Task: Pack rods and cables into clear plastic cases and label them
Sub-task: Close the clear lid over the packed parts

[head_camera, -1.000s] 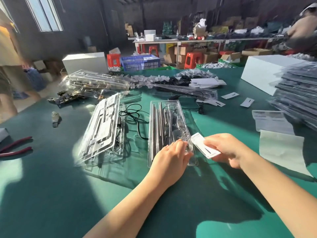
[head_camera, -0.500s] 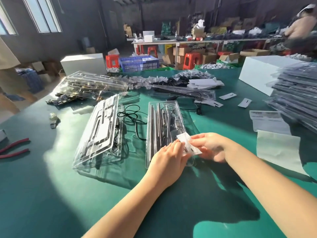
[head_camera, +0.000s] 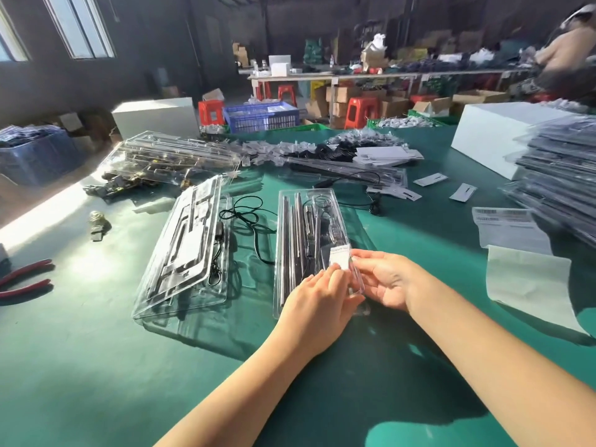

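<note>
Table (head_camera: 96, 366): green, sunlit at left.
Clear case (head_camera: 292, 253): lies flat at centre, rods inside.
Second case (head_camera: 187, 250): just left, black cable (head_camera: 254, 221) between them.
Left hand (head_camera: 317, 304): fingers extended, pressing the white label (head_camera: 340, 258) onto the case.
Right hand (head_camera: 385, 280): pinches the label's right edge.

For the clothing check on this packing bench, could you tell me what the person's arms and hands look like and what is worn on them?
Both forearms are bare up to the frame edge, with no sleeves in view. The left hand and right hand wear no gloves, and no rings, watch or wristband show. Nails look short and unpainted.
</note>
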{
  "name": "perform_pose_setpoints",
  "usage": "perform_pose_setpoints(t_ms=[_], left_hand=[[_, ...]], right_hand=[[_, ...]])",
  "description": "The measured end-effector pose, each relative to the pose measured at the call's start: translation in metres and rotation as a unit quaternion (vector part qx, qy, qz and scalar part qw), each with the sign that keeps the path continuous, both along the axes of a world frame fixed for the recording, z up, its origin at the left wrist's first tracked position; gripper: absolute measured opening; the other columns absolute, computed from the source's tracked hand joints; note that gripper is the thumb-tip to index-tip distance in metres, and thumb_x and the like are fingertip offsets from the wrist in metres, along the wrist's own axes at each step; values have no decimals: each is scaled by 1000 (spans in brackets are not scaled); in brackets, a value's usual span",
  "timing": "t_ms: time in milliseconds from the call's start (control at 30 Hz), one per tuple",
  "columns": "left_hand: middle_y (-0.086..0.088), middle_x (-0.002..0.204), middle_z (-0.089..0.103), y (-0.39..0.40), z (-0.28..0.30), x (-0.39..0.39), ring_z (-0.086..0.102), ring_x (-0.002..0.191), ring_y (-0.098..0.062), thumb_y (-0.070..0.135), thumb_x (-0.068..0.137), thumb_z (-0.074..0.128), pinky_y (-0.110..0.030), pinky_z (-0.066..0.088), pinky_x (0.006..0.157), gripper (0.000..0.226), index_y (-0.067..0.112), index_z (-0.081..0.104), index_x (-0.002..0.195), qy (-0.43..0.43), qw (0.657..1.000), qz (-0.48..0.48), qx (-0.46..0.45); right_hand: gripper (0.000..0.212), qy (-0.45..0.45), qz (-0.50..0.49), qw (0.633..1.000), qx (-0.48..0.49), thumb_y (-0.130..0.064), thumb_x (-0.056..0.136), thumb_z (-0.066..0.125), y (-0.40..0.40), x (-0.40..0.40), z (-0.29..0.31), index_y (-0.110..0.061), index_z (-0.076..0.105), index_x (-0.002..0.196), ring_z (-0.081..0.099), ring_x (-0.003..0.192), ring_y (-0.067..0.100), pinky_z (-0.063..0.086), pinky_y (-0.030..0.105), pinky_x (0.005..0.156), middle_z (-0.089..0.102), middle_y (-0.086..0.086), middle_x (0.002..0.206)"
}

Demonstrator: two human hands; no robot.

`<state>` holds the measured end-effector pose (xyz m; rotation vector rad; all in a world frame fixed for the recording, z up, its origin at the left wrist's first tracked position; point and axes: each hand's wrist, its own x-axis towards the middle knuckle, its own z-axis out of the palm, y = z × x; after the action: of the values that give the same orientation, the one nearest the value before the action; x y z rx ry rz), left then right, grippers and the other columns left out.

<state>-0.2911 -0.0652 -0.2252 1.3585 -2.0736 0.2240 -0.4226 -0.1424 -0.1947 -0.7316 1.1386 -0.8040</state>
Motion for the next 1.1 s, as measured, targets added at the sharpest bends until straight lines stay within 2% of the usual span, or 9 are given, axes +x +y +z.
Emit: perform_pose_setpoints(t_ms=[167, 333, 433, 533, 633, 767, 867, 1033, 1100], left_hand=[[-1, 91, 62, 1, 2, 0, 62, 77, -19, 40, 85, 49, -30, 50, 69, 35, 9, 62, 95, -20, 999, -13, 35], [1, 93, 63, 1, 1, 2, 62, 82, -17, 42, 84, 59, -30, 49, 72, 34, 11, 64, 98, -17, 999, -14, 27], [0, 95, 65, -1, -1, 3, 63, 86, -18, 44, 83, 62, -32, 50, 77, 37, 11, 63, 99, -21, 999, -17, 30], [0, 99, 64, -3, -3, 3, 62, 89, -19, 48, 85, 57, -34, 49, 80, 40, 11, 63, 100, -23, 999, -17, 36], [0, 95, 62, -2, -3, 4, 60, 84, -19, 48, 86, 56, -33, 49, 77, 39, 11, 62, 98, -24, 999, -25, 34], [0, 93, 62, -2, -3, 5, 59, 78, -19, 46, 86, 59, -31, 49, 73, 36, 10, 62, 94, -17, 999, -34, 32], [-2, 97, 63, -1, -3, 5, 62, 85, -21, 46, 86, 57, -33, 50, 76, 37, 10, 62, 95, -20, 999, -27, 28], [-4, 102, 65, 0, -5, 7, 61, 92, -21, 48, 84, 60, -30, 47, 80, 42, 9, 59, 102, -15, 999, -11, 38], [-2, 105, 63, 0, -3, 13, 58, 95, -20, 44, 84, 60, -31, 47, 87, 39, 12, 57, 105, -34, 997, -39, 55]], right_hand=[[16, 21, 62, 998, 14, -20, 97, 55, -1, -8, 4, -7, 64, 94, 61, 52, 11, 51, 19, 48, 68, 5, 69], [25, 141, 32, 987, -74, -1, 85, 69, 3, 0, 6, -2, 61, 109, 64, 66, 16, 55, 26, 62, 67, 10, 83], [18, 346, 25, 918, -192, -13, 75, 80, 2, -2, 6, -13, 71, 90, 69, 68, 17, 59, 30, 67, 72, 4, 81], [16, 475, 23, 845, -246, -34, 77, 76, 2, -6, 6, -24, 75, 90, 67, 76, 15, 45, 19, 67, 73, -6, 87], [13, 440, 47, 864, -238, -35, 86, 68, 2, -5, -3, -23, 73, 85, 64, 86, 19, 43, 24, 69, 73, -2, 90], [8, 376, -14, 893, -248, -30, 86, 69, 4, 1, -14, -23, 72, 90, 65, 91, 17, 48, 26, 77, 73, -4, 94], [14, 361, -47, 899, -242, -27, 85, 70, 4, 6, -16, -21, 73, 97, 62, 84, 12, 41, 22, 70, 71, -7, 92], [21, 344, 23, 925, -160, -17, 85, 68, -6, 4, -3, -4, 72, 101, 41, 62, 13, 28, 24, 52, 51, -1, 67], [13, 377, 31, 910, -171, -19, 85, 69, -6, 5, -2, -9, 73, 91, 48, 64, 16, 35, 24, 56, 56, 1, 67]])
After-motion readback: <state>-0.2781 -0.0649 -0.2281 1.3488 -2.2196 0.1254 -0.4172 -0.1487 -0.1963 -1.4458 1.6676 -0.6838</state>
